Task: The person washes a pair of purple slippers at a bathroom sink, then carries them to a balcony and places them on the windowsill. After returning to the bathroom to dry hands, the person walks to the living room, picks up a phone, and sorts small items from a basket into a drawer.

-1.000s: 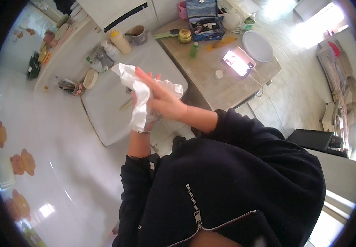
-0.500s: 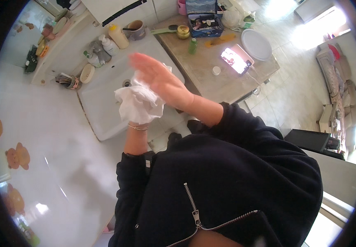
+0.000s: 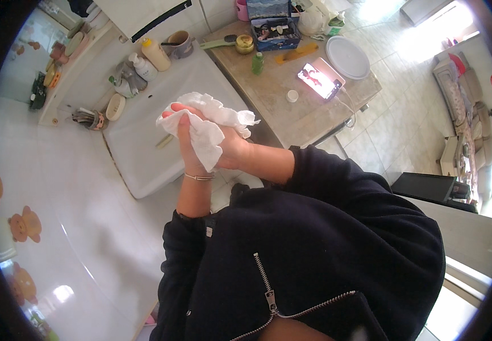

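Over the white sink (image 3: 138, 148), a thin crumpled white wipe (image 3: 205, 139) is draped round and between my two hands. My left hand (image 3: 187, 145), with a bracelet at its wrist, is closed on the wipe, its thumb showing along the near side. From the right, my right hand (image 3: 233, 149) presses against my left inside the folds; most of its fingers are covered. One ragged end of the wipe sticks out past my right hand toward the counter. Whether the wipe is paper or cloth I cannot tell.
Pump and squeeze bottles (image 3: 155, 54), a mug (image 3: 182, 44) and a soap dish (image 3: 115, 106) line the sink's back rim. The counter (image 3: 274, 108) at right bears a lit phone (image 3: 318, 80), a white lid (image 3: 347, 57), a green bottle (image 3: 258, 63) and a blue box (image 3: 275, 35).
My right hand, spread and raised over the wipe before, has come down against my left hand. The wipe now wraps over both hands, and my left thumb shows.
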`<state>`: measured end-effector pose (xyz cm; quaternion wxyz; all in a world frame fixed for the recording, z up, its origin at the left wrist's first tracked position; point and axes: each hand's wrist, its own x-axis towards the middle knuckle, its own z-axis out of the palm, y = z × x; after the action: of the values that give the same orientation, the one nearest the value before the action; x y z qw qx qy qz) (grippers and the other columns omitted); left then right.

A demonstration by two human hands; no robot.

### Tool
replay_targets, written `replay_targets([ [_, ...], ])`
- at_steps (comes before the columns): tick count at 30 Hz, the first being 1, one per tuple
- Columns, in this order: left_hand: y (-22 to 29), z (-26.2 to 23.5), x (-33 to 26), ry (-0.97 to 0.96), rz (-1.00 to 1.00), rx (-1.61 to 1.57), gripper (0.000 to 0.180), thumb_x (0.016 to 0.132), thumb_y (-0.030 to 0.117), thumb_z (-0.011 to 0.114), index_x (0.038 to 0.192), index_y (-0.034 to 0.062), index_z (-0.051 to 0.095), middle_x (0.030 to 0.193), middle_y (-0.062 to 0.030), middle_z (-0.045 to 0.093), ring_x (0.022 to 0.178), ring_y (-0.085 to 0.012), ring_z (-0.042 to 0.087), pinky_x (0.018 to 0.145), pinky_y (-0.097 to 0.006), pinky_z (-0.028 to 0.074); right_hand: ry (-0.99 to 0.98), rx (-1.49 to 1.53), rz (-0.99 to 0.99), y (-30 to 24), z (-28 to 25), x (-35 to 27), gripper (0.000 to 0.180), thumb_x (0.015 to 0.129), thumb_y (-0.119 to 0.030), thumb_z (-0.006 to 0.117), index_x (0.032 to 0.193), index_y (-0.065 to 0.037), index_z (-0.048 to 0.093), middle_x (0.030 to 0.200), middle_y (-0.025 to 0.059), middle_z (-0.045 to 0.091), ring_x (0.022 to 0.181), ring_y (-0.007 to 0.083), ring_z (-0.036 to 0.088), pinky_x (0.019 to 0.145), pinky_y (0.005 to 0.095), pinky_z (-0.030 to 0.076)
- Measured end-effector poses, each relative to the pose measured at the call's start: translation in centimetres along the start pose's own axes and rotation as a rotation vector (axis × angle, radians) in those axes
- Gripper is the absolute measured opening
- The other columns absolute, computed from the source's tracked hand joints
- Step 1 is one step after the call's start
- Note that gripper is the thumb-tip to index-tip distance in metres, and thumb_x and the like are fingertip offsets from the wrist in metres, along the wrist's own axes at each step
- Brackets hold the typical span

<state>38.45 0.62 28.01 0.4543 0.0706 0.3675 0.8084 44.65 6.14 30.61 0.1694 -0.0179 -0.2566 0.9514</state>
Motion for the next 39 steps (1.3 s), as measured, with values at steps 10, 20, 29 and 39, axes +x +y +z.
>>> replay_targets([
  [10,-2.4,-6.0,3.1,0.083,0.122,0.128,0.037,0.1,0.038,0.039,0.123,0.0105,0.049,0.099,-0.0023,0.053,0.095,-0.016,0.053,0.081,-0.031,0.046,0.034,-0.794,-0.235,0.5,-1.4,0.7,0.048,0.093,-0.003,0.047,0.14,-0.006,0.035,0.139,0.0114,0.044,0.126,0.024,0.044,0.104,0.0319,0.036],
  [20,-1.9,-6.8,2.7,-0.433,0.161,0.246,0.05,0.099,0.046,0.033,0.136,0.0113,0.033,0.133,-0.0076,0.042,0.126,-0.0225,0.04,0.107,-0.038,0.032,-0.198,-1.943,-0.545,-1.4,-2.9,0.8,0.053,0.09,-0.051,0.04,0.114,-0.005,0.052,0.118,0.0171,0.055,0.111,0.0345,0.05,0.096,0.043,0.038],
  [29,-1.2,-1.5,2.0,0.05,-0.183,0.356,0.057,0.096,0.059,0.031,0.113,0.0093,0.053,0.099,-0.0037,0.059,0.092,-0.0154,0.057,0.083,-0.031,0.047,0.161,-1.528,-0.402,0.4,-4.5,1.9,0.022,0.092,-0.02,0.046,0.094,0.0,0.056,0.087,0.0151,0.06,0.089,0.0316,0.056,0.084,0.0383,0.043],
  [39,1.0,-1.9,2.0,0.04,-0.025,-0.211,0.037,0.098,0.022,0.042,0.127,-0.0009,0.046,0.124,-0.0112,0.054,0.11,-0.0225,0.054,0.096,-0.039,0.044,0.151,-0.767,-0.048,-0.9,-3.6,1.8,0.063,0.085,-0.018,0.06,0.14,-0.005,0.032,0.127,0.0081,0.05,0.119,0.0184,0.046,0.101,0.0305,0.037],
])
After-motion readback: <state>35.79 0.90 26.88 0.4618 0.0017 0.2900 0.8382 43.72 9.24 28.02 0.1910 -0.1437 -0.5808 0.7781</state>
